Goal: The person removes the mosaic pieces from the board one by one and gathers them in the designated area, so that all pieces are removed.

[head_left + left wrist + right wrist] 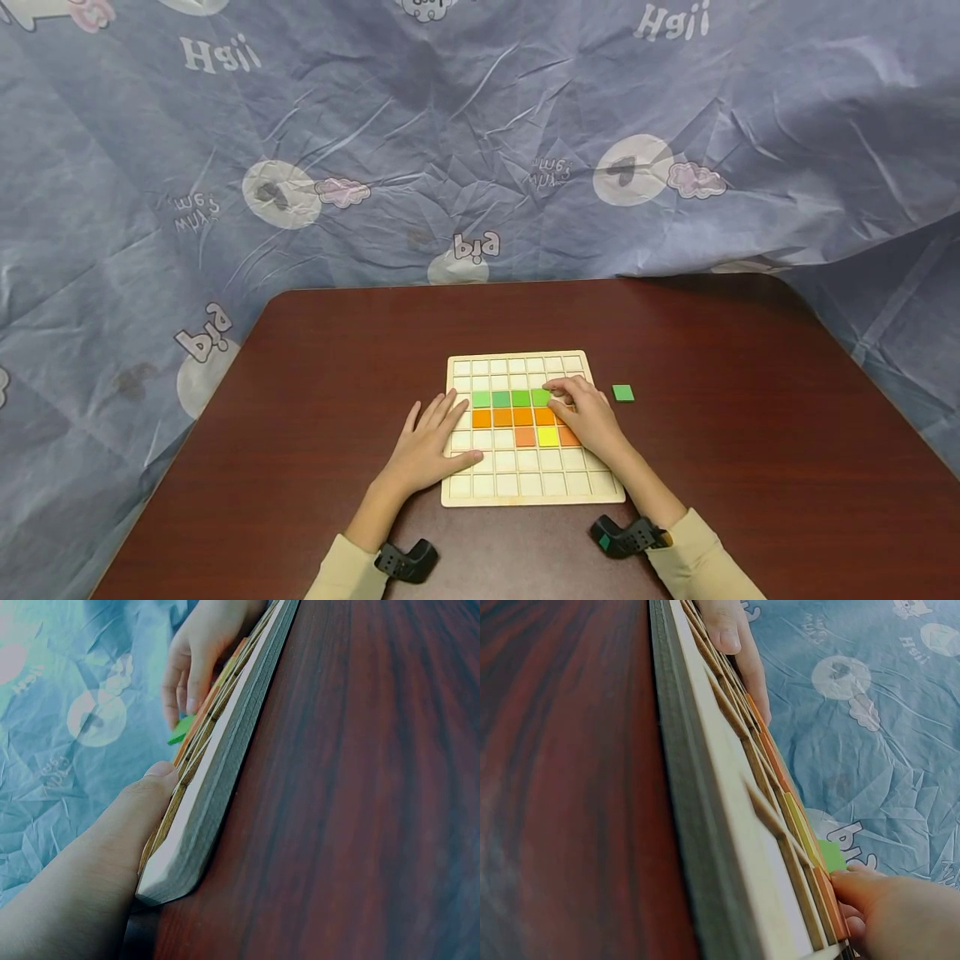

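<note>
A pale wooden grid board lies on the table. Spread over its left edge, my left hand rests with straight fingers; its thumb lies along the rim in the left wrist view. My right hand is over the board's right half, pinching a bright green square tile that stands tilted up from the grid in both wrist views. Beside it in that row are light green, teal and green tiles. Below runs a row of orange tiles, partly hidden by the right hand.
A salmon tile, a yellow tile and an orange tile sit in the row beneath. One loose green tile lies on the dark red table right of the board. A blue printed sheet hangs behind.
</note>
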Demonstrator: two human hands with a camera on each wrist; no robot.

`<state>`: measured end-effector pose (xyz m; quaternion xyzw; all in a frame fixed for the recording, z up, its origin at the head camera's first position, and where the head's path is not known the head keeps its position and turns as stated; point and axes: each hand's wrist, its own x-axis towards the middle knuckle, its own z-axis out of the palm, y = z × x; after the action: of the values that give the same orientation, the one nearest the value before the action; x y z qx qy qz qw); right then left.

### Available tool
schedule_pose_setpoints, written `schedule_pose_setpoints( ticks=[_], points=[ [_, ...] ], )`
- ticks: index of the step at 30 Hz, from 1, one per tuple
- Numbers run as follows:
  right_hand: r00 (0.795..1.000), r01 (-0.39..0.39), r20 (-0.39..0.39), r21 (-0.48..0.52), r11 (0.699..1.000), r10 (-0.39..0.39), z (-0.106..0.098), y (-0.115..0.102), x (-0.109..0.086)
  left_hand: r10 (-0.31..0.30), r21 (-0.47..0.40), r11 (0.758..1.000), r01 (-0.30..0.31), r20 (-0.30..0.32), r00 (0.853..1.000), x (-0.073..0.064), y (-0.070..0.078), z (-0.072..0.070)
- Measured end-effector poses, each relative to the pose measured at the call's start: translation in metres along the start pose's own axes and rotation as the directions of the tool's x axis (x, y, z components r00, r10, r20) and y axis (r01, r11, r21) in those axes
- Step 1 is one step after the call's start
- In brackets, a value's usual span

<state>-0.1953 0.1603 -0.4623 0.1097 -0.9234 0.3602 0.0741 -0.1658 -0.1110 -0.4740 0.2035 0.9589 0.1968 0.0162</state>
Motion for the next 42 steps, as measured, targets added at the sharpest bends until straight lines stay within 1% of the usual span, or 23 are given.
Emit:
schedule_pose_setpoints(
  ticks=[13,20,30,34,42],
  points=[
    [1.000,-0.001,-0.024,0.074,0.997,0.003,0.0001,0.0016,-0.0006,0.008,-0.008,1.000,-0.008,0.000,1.000,-0.0011,0.0003,0.0005],
    [1.000,-0.018,-0.025,0.084,0.996,0.020,0.0003,0.0008,-0.0005,0.014,-0.008,1.000,-0.014,-0.010,1.000,-0.0011,0.0000,0.0012],
    [0.999,-0.016,-0.027,0.090,0.996,0.019,-0.0009,-0.0003,-0.0005,0.013,-0.013,1.000,-0.013,-0.014,1.000,-0.0003,0.0000,0.0008],
    [0.999,-0.034,-0.017,0.109,0.993,0.036,-0.0014,-0.0014,-0.0009,0.008,-0.012,1.000,-0.008,-0.006,1.000,-0.0010,0.0003,0.0000],
    [0.994,-0.106,0.036,0.214,0.971,0.100,-0.0075,-0.0042,0.0009,0.013,-0.005,1.000,-0.013,-0.006,1.000,-0.0016,0.0007,-0.0009]
  ],
)
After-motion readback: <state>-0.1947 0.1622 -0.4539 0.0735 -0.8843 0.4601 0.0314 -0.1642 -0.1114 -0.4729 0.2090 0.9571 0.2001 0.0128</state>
